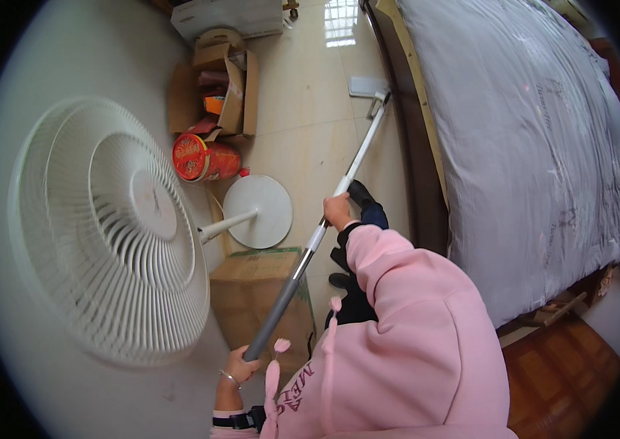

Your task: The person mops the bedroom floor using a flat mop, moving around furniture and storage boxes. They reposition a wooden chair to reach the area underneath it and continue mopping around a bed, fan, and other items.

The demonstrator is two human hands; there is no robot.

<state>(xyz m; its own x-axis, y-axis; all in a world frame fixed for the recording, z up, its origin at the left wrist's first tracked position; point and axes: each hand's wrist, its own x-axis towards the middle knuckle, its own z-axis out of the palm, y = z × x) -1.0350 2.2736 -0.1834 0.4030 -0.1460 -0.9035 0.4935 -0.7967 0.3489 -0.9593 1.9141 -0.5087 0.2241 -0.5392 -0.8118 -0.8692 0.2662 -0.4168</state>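
Observation:
A flat mop with a long pole (pixel 301 266) slants across the view, its lower end away from me. My left hand (pixel 241 365), with a bracelet at the wrist, is closed around the top of the grey grip. Farther down, my right hand (pixel 337 211) is wrapped around the white and metal part of the pole. The flat mop head (pixel 367 86) lies on the tiled floor (pixel 310 104), close beside the dark bed frame (pixel 419 164).
A white pedestal fan (pixel 153 203) stands at the left on its round base (pixel 263 219). Near it are a closed cardboard box (pixel 255 291), a red bucket (pixel 208 159) on its side and an open carton (pixel 186 104) of things. A bed with grey bedding (pixel 507 137) fills the right.

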